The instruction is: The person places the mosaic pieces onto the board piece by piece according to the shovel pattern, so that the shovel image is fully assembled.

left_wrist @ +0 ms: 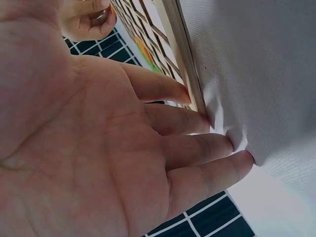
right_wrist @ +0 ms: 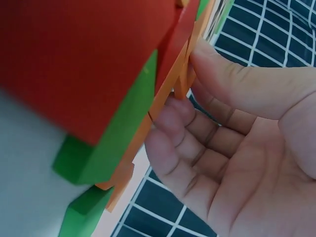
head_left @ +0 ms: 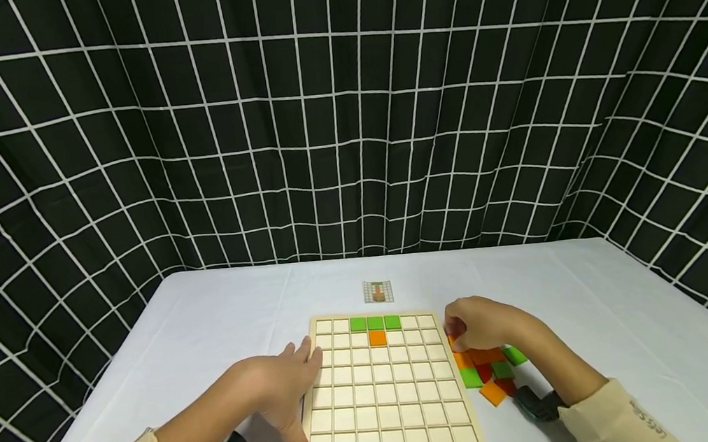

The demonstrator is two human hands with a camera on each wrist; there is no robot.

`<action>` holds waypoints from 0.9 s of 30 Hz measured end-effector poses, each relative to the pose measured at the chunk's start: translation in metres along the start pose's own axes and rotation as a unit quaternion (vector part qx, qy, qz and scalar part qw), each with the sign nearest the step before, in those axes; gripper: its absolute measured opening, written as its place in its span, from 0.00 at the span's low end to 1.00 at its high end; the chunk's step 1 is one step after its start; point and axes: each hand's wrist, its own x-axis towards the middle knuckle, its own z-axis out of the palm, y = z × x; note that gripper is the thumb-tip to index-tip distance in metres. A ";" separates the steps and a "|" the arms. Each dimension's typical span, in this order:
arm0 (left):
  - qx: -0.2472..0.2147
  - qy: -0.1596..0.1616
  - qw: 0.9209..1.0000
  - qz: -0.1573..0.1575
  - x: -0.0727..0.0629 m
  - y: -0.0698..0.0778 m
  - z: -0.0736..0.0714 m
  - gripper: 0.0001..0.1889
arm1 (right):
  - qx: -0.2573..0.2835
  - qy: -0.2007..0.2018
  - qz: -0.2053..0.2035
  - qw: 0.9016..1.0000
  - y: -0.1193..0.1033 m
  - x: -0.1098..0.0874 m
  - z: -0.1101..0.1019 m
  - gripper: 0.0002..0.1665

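A pale wooden grid board (head_left: pixel 385 390) lies on the table. Three green tiles (head_left: pixel 375 323) sit side by side in its far row, with one orange tile (head_left: pixel 377 338) just below the middle one. My left hand (head_left: pixel 276 386) rests along the board's left edge, thumb at the near corner and straight fingers on the rim and cloth. Right of the board, my right hand (head_left: pixel 479 324) pinches an orange tile (right_wrist: pixel 183 79) between thumb and curled fingers, at the far end of a loose heap of green, red and orange tiles (head_left: pixel 471 378).
A small printed card (head_left: pixel 378 291) with a coloured grid pattern lies beyond the board. One loose orange tile (head_left: pixel 493 393) is at the near side of the heap. Black curtain with white lines (head_left: pixel 345 123) surrounds the white table (head_left: pixel 229 309).
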 end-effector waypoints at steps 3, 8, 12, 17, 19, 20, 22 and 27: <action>-0.001 0.004 1.000 -0.002 -0.001 0.000 0.001 0.76 | 0.000 0.013 -0.002 1.000 0.000 -0.001 0.002 0.13; -0.007 0.013 1.000 -0.002 -0.002 0.000 0.003 0.77 | 0.010 0.050 -0.015 0.999 0.001 -0.005 0.005 0.14; -0.004 0.014 1.000 -0.005 -0.002 0.000 0.003 0.77 | 0.016 0.065 -0.014 0.998 0.000 -0.008 0.004 0.15; -0.006 0.013 1.000 -0.004 -0.001 0.000 0.002 0.77 | 0.032 0.066 -0.018 0.997 0.000 -0.008 0.001 0.16; -0.008 0.011 1.000 -0.003 -0.001 0.000 0.002 0.77 | 0.041 0.063 -0.020 0.997 0.001 -0.008 0.000 0.17; -0.010 0.011 1.000 -0.002 -0.001 -0.001 0.002 0.77 | 0.044 0.062 -0.021 0.997 0.001 -0.008 -0.001 0.17; -0.013 0.011 1.000 -0.003 -0.001 -0.001 0.002 0.77 | 0.047 0.064 -0.025 0.997 0.001 -0.008 -0.002 0.18; -0.017 0.013 1.000 -0.001 -0.001 0.000 0.002 0.77 | 0.038 0.074 -0.035 0.996 0.001 -0.009 -0.006 0.19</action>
